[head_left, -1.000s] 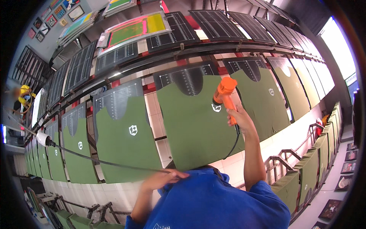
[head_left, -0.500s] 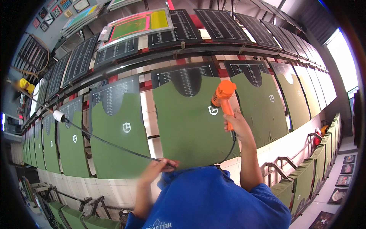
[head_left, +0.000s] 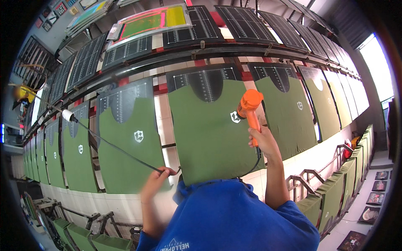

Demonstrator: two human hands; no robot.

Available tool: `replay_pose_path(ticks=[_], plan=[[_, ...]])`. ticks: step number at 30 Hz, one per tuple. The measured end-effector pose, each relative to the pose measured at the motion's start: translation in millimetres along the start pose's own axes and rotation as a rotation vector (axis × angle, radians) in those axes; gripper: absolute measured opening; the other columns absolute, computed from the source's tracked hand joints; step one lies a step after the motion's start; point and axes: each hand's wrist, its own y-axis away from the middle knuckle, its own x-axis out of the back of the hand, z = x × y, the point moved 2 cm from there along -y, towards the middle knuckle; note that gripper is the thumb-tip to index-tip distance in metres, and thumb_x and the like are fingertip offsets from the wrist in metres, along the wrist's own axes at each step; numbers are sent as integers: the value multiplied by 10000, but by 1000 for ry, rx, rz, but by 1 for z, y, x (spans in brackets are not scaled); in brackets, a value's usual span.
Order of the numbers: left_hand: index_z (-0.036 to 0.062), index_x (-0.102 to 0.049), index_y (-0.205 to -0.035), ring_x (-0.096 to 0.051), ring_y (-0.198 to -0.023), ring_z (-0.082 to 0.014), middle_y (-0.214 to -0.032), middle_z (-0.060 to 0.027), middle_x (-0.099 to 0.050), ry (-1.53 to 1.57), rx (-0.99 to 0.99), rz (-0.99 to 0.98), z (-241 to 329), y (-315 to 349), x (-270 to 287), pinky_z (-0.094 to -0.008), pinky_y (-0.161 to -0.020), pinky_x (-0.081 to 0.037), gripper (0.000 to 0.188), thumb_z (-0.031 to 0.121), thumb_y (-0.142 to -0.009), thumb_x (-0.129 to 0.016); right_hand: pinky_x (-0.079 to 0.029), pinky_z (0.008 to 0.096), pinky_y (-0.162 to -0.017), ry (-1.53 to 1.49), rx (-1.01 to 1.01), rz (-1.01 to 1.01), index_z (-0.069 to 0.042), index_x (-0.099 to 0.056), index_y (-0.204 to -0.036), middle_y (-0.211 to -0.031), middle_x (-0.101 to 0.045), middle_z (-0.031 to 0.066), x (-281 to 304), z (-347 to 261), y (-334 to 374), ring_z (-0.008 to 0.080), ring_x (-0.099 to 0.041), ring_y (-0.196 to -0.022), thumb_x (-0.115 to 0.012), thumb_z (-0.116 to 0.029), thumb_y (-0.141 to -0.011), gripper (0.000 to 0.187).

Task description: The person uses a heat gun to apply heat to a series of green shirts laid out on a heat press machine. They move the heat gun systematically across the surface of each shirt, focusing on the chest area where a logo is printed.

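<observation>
My right hand (head_left: 265, 142) is closed round the handle of an orange heat gun (head_left: 251, 102). Its dark nozzle points left, just above a white shield print (head_left: 235, 117) on a green shirt panel (head_left: 201, 142). That fabric lies flat over a black pallet (head_left: 209, 85) with white ruler marks. Lower left, my left hand (head_left: 157, 180) grips the black power cord (head_left: 121, 147) between thumb and fingers. The cord runs up to a white connector (head_left: 68, 115) at the far left, while its other end passes behind my blue top toward the gun.
More pallets with green panels, such as one with a shield print (head_left: 139, 136), line up on both sides. Behind the rail (head_left: 176, 54) stand bare black pallets (head_left: 245, 25) and a framed screen (head_left: 146, 26). A person in yellow (head_left: 25, 95) is far left.
My left hand has moved left and slightly up along with the cord. The heat gun has shifted slightly right, its nozzle still beside the print.
</observation>
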Motion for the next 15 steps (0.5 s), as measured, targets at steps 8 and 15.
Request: replay_pose_path(ticks=[8, 15], plan=[[15, -683, -1079, -579, -1095, -186, -1102, -79, -663, -327, 123, -276, -42, 20, -8, -322, -989, -427, 351, 280, -1019, -461, -499, 254, -544, 26, -28, 9, -23, -565, -948, -742, -560, 20, 1, -5, 10, 112, -582, -586, -602, -239, -908, 222], [11, -668, -1142, -580, -1111, -196, -1163, -103, -660, -350, 222, -404, -52, 13, -24, -314, -994, -429, 391, 315, -1023, -453, -500, 256, -550, 17, -52, -67, 3, -563, -958, -746, -566, 31, 10, -7, 8, 116, -590, -612, -601, -229, -905, 241]])
